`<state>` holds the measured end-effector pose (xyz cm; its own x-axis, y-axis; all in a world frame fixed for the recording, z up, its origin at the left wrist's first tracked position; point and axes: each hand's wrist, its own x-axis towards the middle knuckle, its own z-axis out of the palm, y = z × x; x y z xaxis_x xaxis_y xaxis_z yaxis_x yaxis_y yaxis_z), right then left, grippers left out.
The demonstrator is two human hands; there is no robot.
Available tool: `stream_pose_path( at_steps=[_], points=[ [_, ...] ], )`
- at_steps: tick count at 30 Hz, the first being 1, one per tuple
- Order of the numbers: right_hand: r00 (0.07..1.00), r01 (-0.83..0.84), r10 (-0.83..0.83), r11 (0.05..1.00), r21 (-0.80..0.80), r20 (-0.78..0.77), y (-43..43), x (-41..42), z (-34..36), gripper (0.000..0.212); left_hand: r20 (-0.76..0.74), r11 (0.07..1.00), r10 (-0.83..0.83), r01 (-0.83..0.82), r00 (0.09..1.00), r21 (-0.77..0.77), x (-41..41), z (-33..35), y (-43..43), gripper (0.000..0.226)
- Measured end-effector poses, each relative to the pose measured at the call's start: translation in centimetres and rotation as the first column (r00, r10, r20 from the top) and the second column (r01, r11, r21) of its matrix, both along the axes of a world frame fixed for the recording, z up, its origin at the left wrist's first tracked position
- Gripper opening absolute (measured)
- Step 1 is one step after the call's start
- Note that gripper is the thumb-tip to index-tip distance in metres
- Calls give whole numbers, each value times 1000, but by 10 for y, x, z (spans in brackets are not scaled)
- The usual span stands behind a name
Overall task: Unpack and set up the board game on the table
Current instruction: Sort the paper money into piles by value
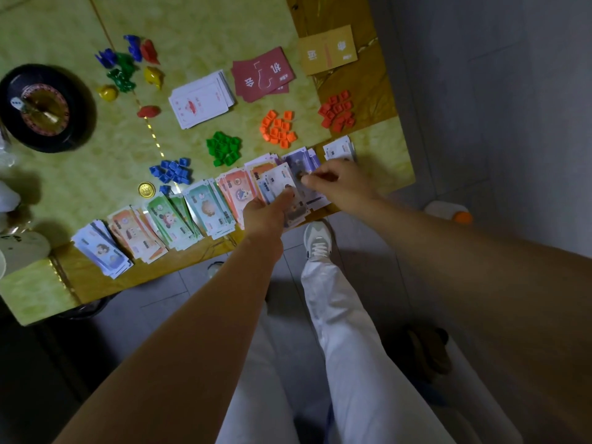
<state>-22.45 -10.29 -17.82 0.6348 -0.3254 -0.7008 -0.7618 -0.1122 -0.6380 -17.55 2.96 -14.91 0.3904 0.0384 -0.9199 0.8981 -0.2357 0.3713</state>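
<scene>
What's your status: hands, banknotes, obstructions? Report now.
Left hand grips stack of pale paper play banknotes. Right hand pinches its top note. Purple paper banknote pile lies directly under both hands.

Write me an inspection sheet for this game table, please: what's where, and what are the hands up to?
Surface: green-topped table with wooden edging, dimly lit.
Job's things: banknote piles in a row along the near edge; blue blocks, green blocks, orange blocks, red blocks; white cards, red cards, yellow cards; coloured pawns; roulette wheel; gold coin.
Clutter: pale objects at the left edge, too unclear to name.
Hands: left hand grips held banknotes; right hand pinches them.
Cables: nothing seen.
Surroundings: grey tiled floor, the person's shoe, a white-and-orange object on the floor.
</scene>
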Motion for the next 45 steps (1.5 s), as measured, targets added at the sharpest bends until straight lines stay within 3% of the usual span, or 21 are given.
stream_pose_path(
  at_steps=[4,8,22,25,29,31,35,45],
  points=[
    [1000,7,-8,991,135,5,-5,-5,9,16,-17,994,-98,97,995,-59,-2,6,-16,3],
    [999,47,-46,990,134,-8,-21,-9,8,21,-5,991,-136,135,991,-19,-2,9,-31,15],
    [980,179,-195,939,-295,-27,-41,-9,-18,22,29,994,-107,107,994,3,1,-2,-29,5],
    [980,197,-193,962,-186,41,-33,-5,-8,21,22,996,-88,88,996,-11,4,4,-27,24],
    [999,-33,31,992,122,15,-17,2,13,20,11,997,-76,76,997,13,8,12,-23,38],
    [996,-83,84,981,178,2,-10,6,19,18,11,999,-49,49,999,12,9,14,-18,29],
    [997,-82,82,982,169,3,7,15,23,13,4,996,52,-52,999,-71,12,17,1,7],
    [999,-18,13,988,154,32,95,48,30,15,156,981,173,-156,972,-115,32,20,98,17]
  ],
)
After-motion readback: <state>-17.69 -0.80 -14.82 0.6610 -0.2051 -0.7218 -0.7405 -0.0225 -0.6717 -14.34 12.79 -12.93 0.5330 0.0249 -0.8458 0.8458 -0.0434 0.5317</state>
